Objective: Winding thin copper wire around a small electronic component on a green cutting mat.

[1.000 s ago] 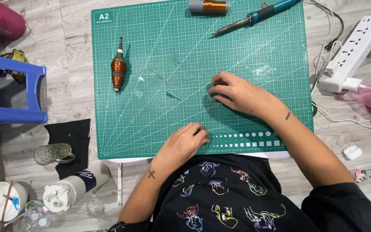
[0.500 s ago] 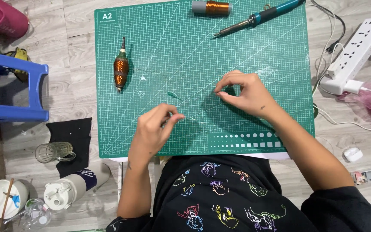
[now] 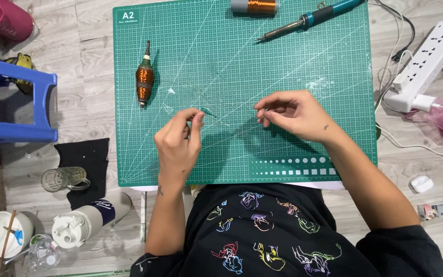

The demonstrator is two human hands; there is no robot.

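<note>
1. Green gridded cutting mat (image 3: 293, 61): centre.
2. Copper-wound coil on a spindle (image 3: 144, 77): on mat, left.
3. Teal-handled soldering iron (image 3: 308, 20): on mat, far right.
4. White plastic power strip (image 3: 426, 64): right of mat.
5. Blue plastic stool (image 3: 11, 107): left of mat.

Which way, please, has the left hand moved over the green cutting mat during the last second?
Yes: the left hand has moved up the green cutting mat, away from its near edge, toward the copper wire bobbin.

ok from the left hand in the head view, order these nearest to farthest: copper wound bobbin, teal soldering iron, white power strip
1. Copper-wound spindle-shaped bobbin, up-left of the left hand on the green cutting mat.
2. Teal-handled soldering iron, at the mat's top right.
3. White plastic power strip, off the mat, far right.
</note>
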